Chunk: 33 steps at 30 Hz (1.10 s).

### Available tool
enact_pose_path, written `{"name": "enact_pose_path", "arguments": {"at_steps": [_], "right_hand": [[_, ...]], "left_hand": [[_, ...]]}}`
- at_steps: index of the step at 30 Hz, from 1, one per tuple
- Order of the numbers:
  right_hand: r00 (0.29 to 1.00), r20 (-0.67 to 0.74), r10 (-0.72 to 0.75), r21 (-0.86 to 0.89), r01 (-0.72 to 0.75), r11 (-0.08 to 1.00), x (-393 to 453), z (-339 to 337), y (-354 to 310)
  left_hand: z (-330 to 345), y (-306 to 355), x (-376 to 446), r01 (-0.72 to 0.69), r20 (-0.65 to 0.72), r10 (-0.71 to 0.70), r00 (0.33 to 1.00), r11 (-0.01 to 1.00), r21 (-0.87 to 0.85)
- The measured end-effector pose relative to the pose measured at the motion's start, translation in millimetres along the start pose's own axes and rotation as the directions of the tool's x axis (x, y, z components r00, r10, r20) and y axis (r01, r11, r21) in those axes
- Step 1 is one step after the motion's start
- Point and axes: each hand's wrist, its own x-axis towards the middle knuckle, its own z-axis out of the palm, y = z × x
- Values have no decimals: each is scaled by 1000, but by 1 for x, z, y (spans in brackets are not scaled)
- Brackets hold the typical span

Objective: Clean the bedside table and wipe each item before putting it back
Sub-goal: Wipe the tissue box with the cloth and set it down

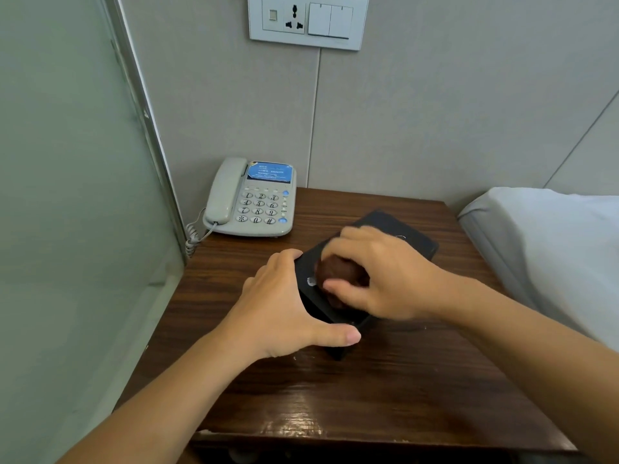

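A flat black rectangular item (415, 236) lies slanted on the dark wooden bedside table (385, 390). My left hand (284, 309) grips its near-left end, fingers along one edge and the thumb along the near edge. My right hand (378, 272) holds a bunched brown cloth (338, 269) and presses it onto the item's top. A grey desk phone (251, 199) with a coiled cord sits at the table's far-left corner.
A frosted glass panel (67, 195) with a metal frame stands left of the table. The bed with white sheets (549, 249) borders its right side. A wall plate with socket and switches (308, 20) is mounted above.
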Motion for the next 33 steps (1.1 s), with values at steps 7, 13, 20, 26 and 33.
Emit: {"name": "enact_pose_path", "arguments": {"at_steps": [7,13,20,26,33], "right_hand": [[994,-12,105,-61,-106,993,28,-1,-2],[989,-76,127,-106,-135,985,50,12,-7],[995,104,6,-52,0,999,11,-11,-20],[999,-20,44,-15,-44,999,55,14,-23],[973,218,-70,68,57,996,5,-21,-7]], "left_hand": [[7,-7,1,-13,-23,12,1000,999,-42],[9,-11,1,45,-21,-47,999,995,-92],[13,-12,0,41,-37,-45,998,994,-105],[15,-11,-1,25,-79,-33,996,994,-105],[17,-17,1,23,-74,-34,997,989,-145]]}}
